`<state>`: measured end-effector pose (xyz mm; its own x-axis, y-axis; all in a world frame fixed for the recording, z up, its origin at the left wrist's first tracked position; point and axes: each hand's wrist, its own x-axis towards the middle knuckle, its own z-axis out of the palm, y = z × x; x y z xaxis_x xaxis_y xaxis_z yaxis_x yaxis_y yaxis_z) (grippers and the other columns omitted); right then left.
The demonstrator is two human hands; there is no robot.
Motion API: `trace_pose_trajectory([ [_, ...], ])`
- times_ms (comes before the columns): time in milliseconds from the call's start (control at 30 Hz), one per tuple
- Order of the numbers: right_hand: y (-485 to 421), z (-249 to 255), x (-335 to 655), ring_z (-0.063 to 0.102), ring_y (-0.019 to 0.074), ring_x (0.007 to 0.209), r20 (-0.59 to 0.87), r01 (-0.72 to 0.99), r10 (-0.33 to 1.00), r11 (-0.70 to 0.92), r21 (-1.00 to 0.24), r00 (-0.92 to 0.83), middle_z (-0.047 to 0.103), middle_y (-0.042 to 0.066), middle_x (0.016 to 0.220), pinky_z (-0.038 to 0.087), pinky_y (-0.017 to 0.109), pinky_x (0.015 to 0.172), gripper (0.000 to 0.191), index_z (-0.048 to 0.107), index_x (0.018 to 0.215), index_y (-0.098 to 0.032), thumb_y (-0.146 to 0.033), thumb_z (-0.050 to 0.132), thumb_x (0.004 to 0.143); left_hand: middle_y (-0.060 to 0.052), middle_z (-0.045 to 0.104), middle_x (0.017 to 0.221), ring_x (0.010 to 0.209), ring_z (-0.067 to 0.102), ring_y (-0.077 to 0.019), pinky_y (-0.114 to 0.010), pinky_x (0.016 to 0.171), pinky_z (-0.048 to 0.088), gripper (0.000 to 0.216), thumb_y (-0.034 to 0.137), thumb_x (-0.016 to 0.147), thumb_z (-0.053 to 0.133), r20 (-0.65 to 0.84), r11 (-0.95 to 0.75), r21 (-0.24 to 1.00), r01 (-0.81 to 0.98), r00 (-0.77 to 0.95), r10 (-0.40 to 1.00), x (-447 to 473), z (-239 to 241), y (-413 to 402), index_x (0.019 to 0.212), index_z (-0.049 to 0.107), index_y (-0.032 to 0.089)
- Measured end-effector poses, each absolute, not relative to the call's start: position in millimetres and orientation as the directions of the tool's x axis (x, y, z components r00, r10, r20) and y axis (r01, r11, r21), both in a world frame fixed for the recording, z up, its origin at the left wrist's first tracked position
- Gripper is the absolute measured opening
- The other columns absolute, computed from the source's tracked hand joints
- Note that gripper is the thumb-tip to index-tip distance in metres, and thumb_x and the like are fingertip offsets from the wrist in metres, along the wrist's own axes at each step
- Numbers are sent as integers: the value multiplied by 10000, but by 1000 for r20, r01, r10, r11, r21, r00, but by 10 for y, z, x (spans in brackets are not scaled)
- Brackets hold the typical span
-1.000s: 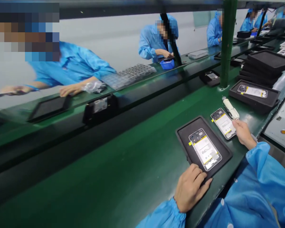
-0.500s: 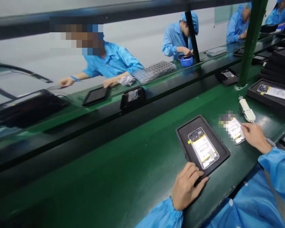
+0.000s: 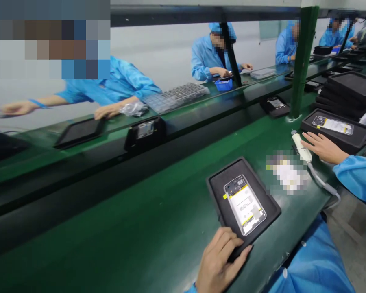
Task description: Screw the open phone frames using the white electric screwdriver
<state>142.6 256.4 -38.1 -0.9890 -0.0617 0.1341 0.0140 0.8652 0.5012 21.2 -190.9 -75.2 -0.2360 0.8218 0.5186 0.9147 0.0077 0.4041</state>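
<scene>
My left hand [image 3: 218,262] grips the near corner of a black tray [image 3: 216,191] that holds an open phone body [image 3: 244,204] with yellow tabs. Beside the tray a second phone body [image 3: 288,174] lies bare on the green belt, blurred. My right hand [image 3: 321,147] hovers with fingers spread beside a white pen-shaped tool [image 3: 301,148] with a grey cable. Just beyond that hand stands another black tray [image 3: 335,138] with a phone body [image 3: 332,124] in it.
A green post [image 3: 301,61] rises from the belt at the right. Stacked black trays [image 3: 347,87] stand at the far right. Across the belt, people in blue coats work over a dark tray [image 3: 79,132], a clear parts tray [image 3: 177,97] and a blue bin [image 3: 223,84].
My right hand has left the loose phone body and moved up and right, to beside the white tool. My left hand keeps its hold on the tray. The view has swung.
</scene>
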Motion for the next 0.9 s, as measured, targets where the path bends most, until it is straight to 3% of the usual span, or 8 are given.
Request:
trace_pose_trajectory([
  [100,2620,-462,1231,378,312,1319,87,-141,-217,840,525,-972,362,175,1467,458,509,929,582,439,1365,-120,31,410,804,-39,587,778,797,541,-179,-295,686,500,174,193,786,710,520,54,406,912,-280,807,247,-775,-1914,855,550,183],
  [267,2633,-533,1059,383,300,1313,110,-134,-212,864,484,-971,417,210,1414,493,415,878,386,547,1231,-59,-2,355,901,-68,616,877,960,575,-241,-377,787,524,262,312,730,756,525,172,412,895,-387,758,265,-841,-1934,838,551,189],
  [467,2660,-592,1221,376,330,1321,149,-152,-241,882,445,-959,453,267,1353,432,430,1044,374,563,1209,32,-14,346,908,-70,625,893,965,589,-244,-393,789,527,276,347,713,759,519,197,450,871,-435,736,285,-861,-1945,821,552,199],
  [633,2716,-692,1493,204,315,1421,240,-193,-315,885,424,-918,437,289,1354,410,443,1089,438,563,1196,61,27,287,858,-77,633,902,956,593,-241,-397,811,526,316,360,723,755,520,185,454,872,-428,739,293,-848,-1940,905,567,184],
  [767,2711,-715,1643,146,249,1441,277,-153,-271,911,382,-922,389,277,1408,397,395,1108,422,544,1223,38,-20,282,898,-118,622,1046,1011,578,-259,-426,827,524,447,336,777,706,491,212,365,907,-381,784,285,-845,-1951,1174,570,181],
  [900,2687,-760,1698,222,224,1424,302,-66,-156,955,290,-940,349,248,1452,369,357,1127,422,532,1254,-4,-87,294,915,-120,624,1099,1075,561,-282,-447,826,523,379,317,804,687,497,192,296,936,-322,806,272,-836,-1972,1162,597,230],
])
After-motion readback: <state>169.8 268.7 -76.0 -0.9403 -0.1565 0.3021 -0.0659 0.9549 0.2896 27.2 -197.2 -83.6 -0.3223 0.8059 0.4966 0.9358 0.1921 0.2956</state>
